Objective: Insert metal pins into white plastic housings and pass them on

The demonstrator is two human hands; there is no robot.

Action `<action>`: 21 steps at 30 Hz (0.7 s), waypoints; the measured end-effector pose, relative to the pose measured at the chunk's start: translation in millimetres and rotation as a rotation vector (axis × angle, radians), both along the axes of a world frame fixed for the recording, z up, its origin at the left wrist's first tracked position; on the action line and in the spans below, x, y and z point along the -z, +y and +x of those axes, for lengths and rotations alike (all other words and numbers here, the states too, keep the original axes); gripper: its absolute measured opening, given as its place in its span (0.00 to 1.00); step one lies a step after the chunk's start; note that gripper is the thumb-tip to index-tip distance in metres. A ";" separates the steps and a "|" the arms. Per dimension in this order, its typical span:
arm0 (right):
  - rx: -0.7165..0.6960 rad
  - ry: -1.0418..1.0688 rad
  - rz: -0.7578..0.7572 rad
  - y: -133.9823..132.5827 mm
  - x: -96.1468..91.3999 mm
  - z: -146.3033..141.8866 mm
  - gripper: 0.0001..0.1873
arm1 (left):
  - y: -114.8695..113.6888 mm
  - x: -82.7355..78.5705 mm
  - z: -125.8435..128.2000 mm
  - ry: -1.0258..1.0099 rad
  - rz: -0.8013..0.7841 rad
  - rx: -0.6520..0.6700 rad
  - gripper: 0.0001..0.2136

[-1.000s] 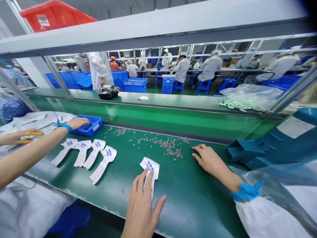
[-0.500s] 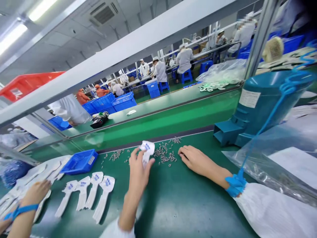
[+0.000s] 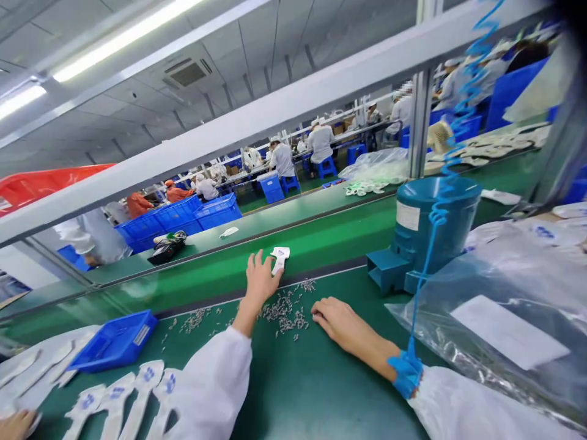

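Note:
My left hand [image 3: 262, 280] reaches over the bright green belt [image 3: 321, 229], pinching a white plastic part [image 3: 280, 258] with blue marks between thumb and forefinger. The other fingers are spread. Beneath that wrist, many tiny metal screws [image 3: 280, 310] lie scattered on the dark green table [image 3: 316, 379]. My right hand [image 3: 337, 321] rests at the pile's right edge, fingers curled with tips together; anything in them is hidden. A blue wrist strap [image 3: 407, 371] circles that wrist. Several similar white parts [image 3: 117, 394] lie at lower left, partly behind my left sleeve.
A blue tray [image 3: 114, 342] stands on the left, near a co-worker's hand [image 3: 17, 423]. To the right are a teal machine [image 3: 433, 226], a coiled blue cord [image 3: 440, 214] and a clear plastic bag [image 3: 495, 330]. A dark object [image 3: 169, 247] sits beyond the belt.
My left hand has moved forward with the white part, from above the screws to over the belt. My right hand stays beside the screws. The view has shifted.

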State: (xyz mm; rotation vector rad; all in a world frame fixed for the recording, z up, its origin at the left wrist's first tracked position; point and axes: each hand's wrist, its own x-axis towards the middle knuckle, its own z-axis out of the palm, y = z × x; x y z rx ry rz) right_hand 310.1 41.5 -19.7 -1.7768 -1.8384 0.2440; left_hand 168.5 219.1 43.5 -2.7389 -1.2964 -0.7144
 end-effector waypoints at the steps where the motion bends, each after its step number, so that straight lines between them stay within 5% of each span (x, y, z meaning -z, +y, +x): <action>1: -0.009 0.004 -0.001 -0.3 -0.6 0.6 0.13 | -11.1 -4.8 -28.6 0.016 0.010 0.000 0.16; 5: -0.057 0.013 0.021 1.9 4.6 3.2 0.13 | -68.5 -11.4 -167.0 0.102 0.016 -0.092 0.18; 8: -0.055 0.047 0.006 3.4 8.8 3.0 0.14 | -107.0 7.0 -256.8 0.085 -0.048 -0.216 0.18; 10: -0.018 0.086 -0.026 3.6 9.7 2.4 0.13 | -125.3 25.6 -291.6 0.081 -0.132 -0.225 0.18; 14: 0.017 0.106 -0.040 4.4 10.3 3.9 0.12 | -159.2 49.0 -289.6 0.014 -0.198 -0.192 0.16; 21: -0.038 0.221 -0.225 -10.1 -14.1 -8.5 0.16 | -219.6 45.8 -190.3 -0.073 -0.483 0.036 0.27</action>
